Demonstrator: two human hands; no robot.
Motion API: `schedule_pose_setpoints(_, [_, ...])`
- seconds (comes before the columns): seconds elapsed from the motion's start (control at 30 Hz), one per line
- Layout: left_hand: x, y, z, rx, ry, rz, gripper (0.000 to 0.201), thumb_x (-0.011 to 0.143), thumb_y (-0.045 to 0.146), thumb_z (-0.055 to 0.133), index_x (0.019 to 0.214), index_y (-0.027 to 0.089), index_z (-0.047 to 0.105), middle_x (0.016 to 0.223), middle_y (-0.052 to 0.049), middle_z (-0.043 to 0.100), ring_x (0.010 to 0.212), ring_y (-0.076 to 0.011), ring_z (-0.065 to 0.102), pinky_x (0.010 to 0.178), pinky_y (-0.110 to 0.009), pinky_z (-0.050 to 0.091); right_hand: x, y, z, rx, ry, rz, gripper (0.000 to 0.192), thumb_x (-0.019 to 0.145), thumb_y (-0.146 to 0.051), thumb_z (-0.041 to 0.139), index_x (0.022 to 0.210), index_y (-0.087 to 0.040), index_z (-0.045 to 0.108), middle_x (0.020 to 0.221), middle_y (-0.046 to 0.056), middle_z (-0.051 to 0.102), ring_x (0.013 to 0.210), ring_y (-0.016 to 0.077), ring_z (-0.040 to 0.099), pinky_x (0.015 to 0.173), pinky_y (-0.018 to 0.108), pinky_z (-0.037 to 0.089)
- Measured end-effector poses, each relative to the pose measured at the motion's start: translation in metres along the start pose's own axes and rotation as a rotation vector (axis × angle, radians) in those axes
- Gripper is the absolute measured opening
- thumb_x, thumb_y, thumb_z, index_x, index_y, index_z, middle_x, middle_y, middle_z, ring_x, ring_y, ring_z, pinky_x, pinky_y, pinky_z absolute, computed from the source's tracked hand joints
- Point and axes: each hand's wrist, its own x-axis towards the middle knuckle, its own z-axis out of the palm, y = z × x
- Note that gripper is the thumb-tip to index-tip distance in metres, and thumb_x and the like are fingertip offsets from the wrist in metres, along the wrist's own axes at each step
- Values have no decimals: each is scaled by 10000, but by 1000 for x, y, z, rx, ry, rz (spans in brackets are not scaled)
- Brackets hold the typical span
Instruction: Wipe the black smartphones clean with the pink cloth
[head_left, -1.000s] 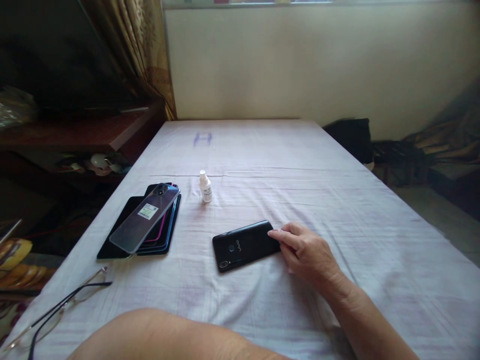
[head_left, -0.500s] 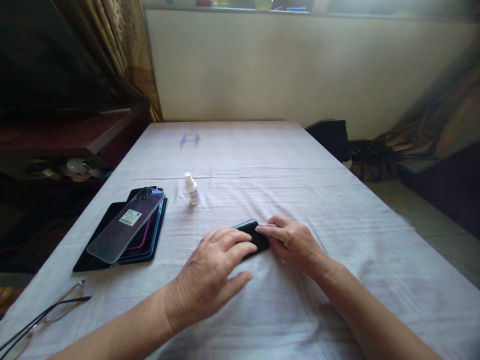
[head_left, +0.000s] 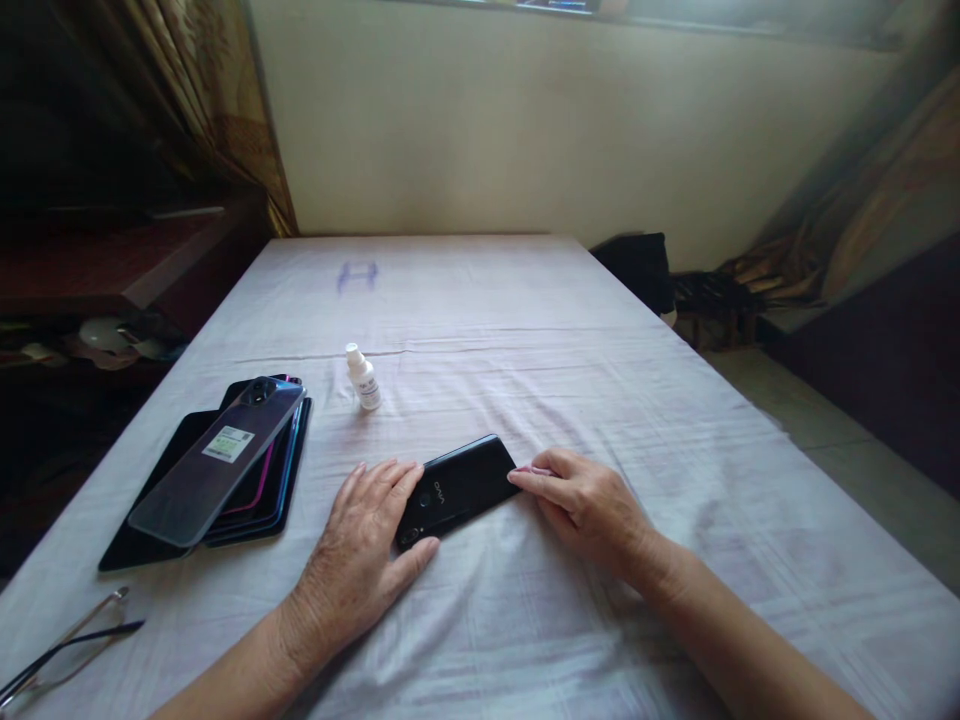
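A black Vivo phone lies face down on the sheet, its camera end toward me on the left. My left hand grips that end, fingers at the far edge and thumb at the near edge. Close to the phone's right end, my right hand pinches a small pink item, mostly hidden by the fingers; it looks like a bit of cloth, but I cannot be sure. Beyond the left hand stands a small white dropper bottle, upright with its cap on.
Several phones are stacked at the left, a clear phone case with a white label on top. Eyeglasses lie at the near left corner. A white sheet covers the table, with a wall behind it and a dark red shelf at left.
My left hand has shifted left and down from over the phone to its camera end, uncovering the phone's back. The right hand stays by the other end. The view has turned slightly right.
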Motion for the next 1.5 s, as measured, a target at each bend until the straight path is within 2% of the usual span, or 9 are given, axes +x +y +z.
schedule_pose_setpoints(0.2, [3,3,-1,26,68,-17,585,872,392,596,1371,132,435,1282,-148,620,1208,-320,557,1119,-527,322,-2,-31,9,-148,46,125,322,882,-79,519,1131,-175,700,958,94,703,834,192,667,727,276,548])
schedule_pose_setpoints(0.33, [6,5,-3,63,99,-83,563,854,405,610,1328,137,464,1230,-144,629,1153,-337,572,1094,-557,333,1,-46,12,-129,40,103,293,875,-69,530,1085,-172,706,925,84,698,794,186,655,709,269,541])
schedule_pose_setpoints(0.43, [4,6,-2,76,101,-120,596,836,443,643,1323,149,466,1219,-137,625,1147,-344,565,1097,-567,326,6,-43,11,-132,45,98,316,862,-52,531,1094,-176,705,935,81,701,805,187,656,719,269,542])
schedule_pose_setpoints(0.57, [-4,6,-2,47,84,-105,719,799,532,689,1366,173,433,1252,-132,613,1166,-344,560,1096,-552,345,14,-30,10,-140,51,164,364,846,-36,544,1144,-180,697,975,82,707,866,196,670,753,274,545])
schedule_pose_setpoints(0.7, [-16,-3,-8,-18,44,-34,717,818,473,672,1421,212,383,1316,-115,602,1225,-330,550,1115,-506,354,20,-24,18,-111,64,185,329,871,-62,534,1129,-178,702,943,82,707,834,200,671,724,283,551])
schedule_pose_setpoints(0.87, [-21,-17,-13,-84,-5,25,686,841,424,668,1437,234,386,1334,-98,610,1223,-313,575,1123,-481,367,17,-32,30,-87,105,111,341,888,-70,502,1155,-185,680,956,98,702,835,196,658,734,292,556])
schedule_pose_setpoints(1.03, [-17,-17,-13,-103,-42,9,644,832,402,690,1409,232,459,1330,-93,606,1225,-308,565,1123,-494,371,15,-41,29,-11,124,8,313,929,-100,473,1149,-189,677,926,90,698,826,187,646,732,285,554])
schedule_pose_setpoints(1.33, [-19,-16,-11,-105,-45,2,649,843,403,670,1428,237,443,1340,-96,599,1240,-309,553,1146,-515,337,15,-27,29,-119,136,152,292,940,-122,481,1123,-171,704,908,93,686,820,200,651,720,297,546])
schedule_pose_setpoints(1.5, [-18,-15,-13,-97,-39,9,637,842,411,669,1416,239,451,1317,-96,620,1236,-310,564,1141,-505,351,16,-39,30,-42,127,38,299,933,-108,482,1139,-174,689,929,95,692,838,194,640,737,290,548])
